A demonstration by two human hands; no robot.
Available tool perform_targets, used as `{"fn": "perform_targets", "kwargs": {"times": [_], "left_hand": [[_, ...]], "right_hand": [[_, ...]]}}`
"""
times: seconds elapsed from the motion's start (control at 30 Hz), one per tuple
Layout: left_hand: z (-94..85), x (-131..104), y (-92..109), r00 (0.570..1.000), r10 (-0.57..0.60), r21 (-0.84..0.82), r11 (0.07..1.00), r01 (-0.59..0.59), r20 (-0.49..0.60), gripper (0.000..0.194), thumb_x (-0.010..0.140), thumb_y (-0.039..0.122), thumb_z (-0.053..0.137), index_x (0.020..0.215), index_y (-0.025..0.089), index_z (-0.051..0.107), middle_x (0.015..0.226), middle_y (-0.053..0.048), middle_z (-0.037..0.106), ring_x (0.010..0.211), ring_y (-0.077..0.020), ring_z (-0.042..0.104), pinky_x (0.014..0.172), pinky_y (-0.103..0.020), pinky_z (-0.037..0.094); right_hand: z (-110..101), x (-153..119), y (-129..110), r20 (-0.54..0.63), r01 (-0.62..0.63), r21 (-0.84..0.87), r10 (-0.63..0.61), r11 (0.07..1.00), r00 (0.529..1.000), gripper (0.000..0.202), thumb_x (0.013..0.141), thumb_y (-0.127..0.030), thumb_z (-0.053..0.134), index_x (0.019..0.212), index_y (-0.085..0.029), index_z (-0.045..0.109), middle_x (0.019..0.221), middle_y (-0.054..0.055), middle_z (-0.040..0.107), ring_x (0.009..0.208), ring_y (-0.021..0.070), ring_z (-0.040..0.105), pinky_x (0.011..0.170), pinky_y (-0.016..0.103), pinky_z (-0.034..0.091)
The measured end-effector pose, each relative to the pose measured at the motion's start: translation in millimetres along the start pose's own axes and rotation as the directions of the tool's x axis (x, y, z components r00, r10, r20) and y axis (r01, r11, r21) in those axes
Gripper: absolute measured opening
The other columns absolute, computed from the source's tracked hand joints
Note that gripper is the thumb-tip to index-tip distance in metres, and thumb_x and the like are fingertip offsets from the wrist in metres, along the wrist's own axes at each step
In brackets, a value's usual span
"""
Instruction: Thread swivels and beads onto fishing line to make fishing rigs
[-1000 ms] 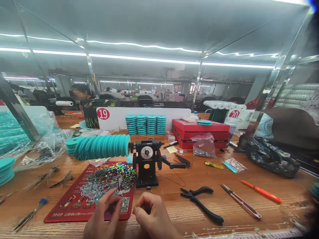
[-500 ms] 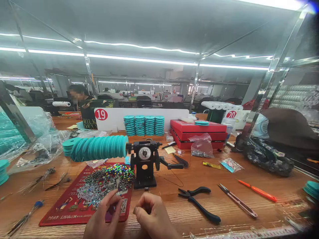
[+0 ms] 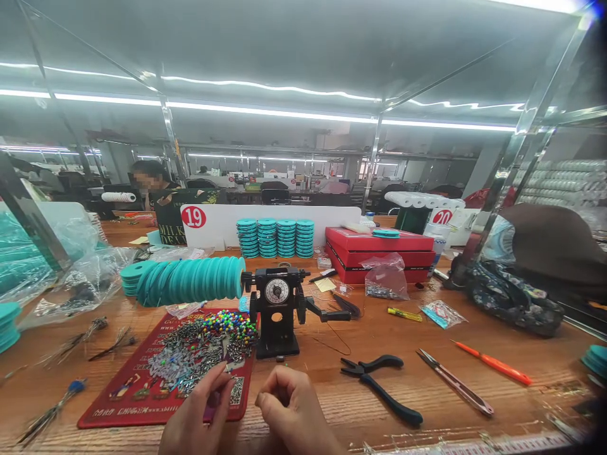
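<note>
My left hand [image 3: 203, 407] is over the lower right part of a red mat [image 3: 128, 407], its fingers curled in a pinch. My right hand [image 3: 291, 404] is just to its right, above the wooden table, with thumb and bent forefinger pressed together. Whatever either pinch holds is too fine to make out. Small metal fittings, clear sleeves and coloured beads [image 3: 232, 323] are heaped on the mat beyond my left hand. Behind both hands stands a black hand-cranked winder [image 3: 277, 313] with a round dial. A row of turquoise foam spools [image 3: 190, 281] extends leftward from it.
Black-handled pliers [image 3: 382, 385], pink-handled tweezers [image 3: 455, 382] and an orange tool [image 3: 493, 362] lie on the right. Stacked turquoise spools [image 3: 275, 239] and red boxes [image 3: 379, 253] stand at the back. Wire bundles [image 3: 52, 411] lie on the left. Another person [image 3: 154, 175] sits in the background.
The view has shifted very slightly. Both hands keep nearly the same pose and place, and nothing on the table has visibly moved.
</note>
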State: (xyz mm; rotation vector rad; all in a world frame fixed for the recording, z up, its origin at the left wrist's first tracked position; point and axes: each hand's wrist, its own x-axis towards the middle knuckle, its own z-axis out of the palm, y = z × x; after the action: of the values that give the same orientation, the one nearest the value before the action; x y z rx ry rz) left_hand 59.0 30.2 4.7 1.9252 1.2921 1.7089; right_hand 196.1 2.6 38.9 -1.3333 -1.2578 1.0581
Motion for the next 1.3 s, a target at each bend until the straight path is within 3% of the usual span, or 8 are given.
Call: {"fn": "perform_targets", "kwargs": {"times": [0.23, 0.43, 0.57, 0.73, 0.8, 0.9, 1.03, 1.3], "left_hand": [[6.3, -4.1, -5.5, 0.993, -0.096, -0.084, 0.992, 0.090, -0.071, 0.010, 0.070, 0.022, 0.062, 0.077, 0.028, 0.066, 0.083, -0.003, 0.070, 0.073, -0.0208, 0.063, 0.075, -0.027, 0.042], [5.4, -7.5, -21.9, 0.986, 0.161, 0.110, 0.982, -0.156, -0.042, 0.019, 0.078, 0.021, 0.056, 0.095, 0.027, 0.060, 0.089, -0.003, 0.071, 0.075, -0.0191, 0.065, 0.074, -0.029, 0.045], [-4.4, -6.1, -33.3, 0.935, 0.340, 0.227, 0.907, -0.354, 0.101, 0.027, 0.080, 0.022, 0.053, 0.106, 0.025, 0.054, 0.094, -0.004, 0.070, 0.077, -0.0183, 0.066, 0.072, -0.028, 0.047], [-10.4, -4.3, -40.1, 0.891, 0.400, 0.212, 0.871, -0.443, 0.215, 0.040, 0.078, 0.022, 0.057, 0.116, 0.024, 0.046, 0.095, -0.004, 0.070, 0.077, -0.0165, 0.067, 0.072, -0.026, 0.050], [-8.3, -3.7, -34.0, 0.932, 0.312, 0.180, 0.922, -0.344, 0.182, 0.036, 0.077, 0.024, 0.057, 0.111, 0.026, 0.048, 0.090, -0.001, 0.071, 0.074, -0.0163, 0.067, 0.071, -0.026, 0.051], [-2.7, 0.4, -15.9, 0.991, -0.051, 0.048, 0.998, 0.045, 0.126, 0.030, 0.075, 0.034, 0.057, 0.104, 0.028, 0.050, 0.082, 0.001, 0.070, 0.073, -0.0188, 0.067, 0.069, -0.030, 0.052], [7.1, 14.1, 10.0, 0.854, -0.425, -0.259, 0.826, 0.501, 0.300, 0.041, 0.066, 0.042, 0.063, 0.100, 0.026, 0.045, 0.073, 0.002, 0.067, 0.064, -0.0197, 0.065, 0.051, -0.027, 0.053], [32.5, 25.2, 28.1, 0.729, -0.482, -0.437, 0.588, 0.681, 0.487, 0.043, 0.064, 0.028, 0.069, 0.096, 0.025, 0.041, 0.065, 0.007, 0.061, 0.053, -0.0108, 0.057, 0.049, -0.019, 0.043]], "right_hand": [[-1.2, 0.0, -0.7, 0.020, -0.006, 0.020, 0.006, 1.000, 1.000, 0.007, 0.061, -0.013, 0.044, 0.054, -0.016, 0.045, 0.047, -0.005, 0.044, 0.044, 0.0072, 0.040, 0.042, 0.018, 0.026], [-0.6, 1.0, -1.2, 0.009, -0.020, 0.012, 0.020, 1.000, 1.000, 0.009, 0.059, -0.011, 0.044, 0.053, -0.016, 0.045, 0.046, -0.005, 0.042, 0.044, 0.0069, 0.037, 0.043, 0.018, 0.024], [-0.4, 1.2, -1.6, 0.004, -0.025, 0.023, 0.025, 0.999, 1.000, 0.010, 0.059, -0.010, 0.044, 0.052, -0.016, 0.044, 0.045, -0.006, 0.041, 0.045, 0.0066, 0.036, 0.043, 0.018, 0.024], [1.7, 2.9, 0.6, -0.016, -0.034, 0.008, 0.034, 0.999, 0.999, 0.009, 0.059, -0.011, 0.044, 0.052, -0.016, 0.044, 0.045, -0.006, 0.040, 0.044, 0.0067, 0.036, 0.042, 0.018, 0.024], [1.8, 3.3, 1.9, -0.012, -0.039, 0.025, 0.039, 0.999, 0.999, 0.008, 0.060, -0.013, 0.044, 0.053, -0.016, 0.044, 0.045, -0.006, 0.040, 0.043, 0.0068, 0.035, 0.042, 0.018, 0.024], [-1.2, 2.2, 3.8, -0.019, 0.002, 0.044, -0.002, 0.999, 1.000, 0.008, 0.063, -0.017, 0.045, 0.055, -0.016, 0.043, 0.045, -0.006, 0.038, 0.043, 0.0072, 0.034, 0.042, 0.019, 0.024], [-11.9, -1.3, 6.9, -0.054, 0.102, -0.050, -0.104, 0.994, 0.993, 0.010, 0.065, -0.019, 0.046, 0.056, -0.016, 0.043, 0.049, -0.005, 0.038, 0.047, 0.0079, 0.034, 0.045, 0.020, 0.025], [-32.1, -4.1, 13.3, -0.120, 0.125, -0.211, -0.152, 0.969, 0.981, 0.009, 0.063, -0.017, 0.046, 0.055, -0.017, 0.043, 0.047, -0.006, 0.036, 0.044, 0.0074, 0.032, 0.043, 0.020, 0.022]]}}
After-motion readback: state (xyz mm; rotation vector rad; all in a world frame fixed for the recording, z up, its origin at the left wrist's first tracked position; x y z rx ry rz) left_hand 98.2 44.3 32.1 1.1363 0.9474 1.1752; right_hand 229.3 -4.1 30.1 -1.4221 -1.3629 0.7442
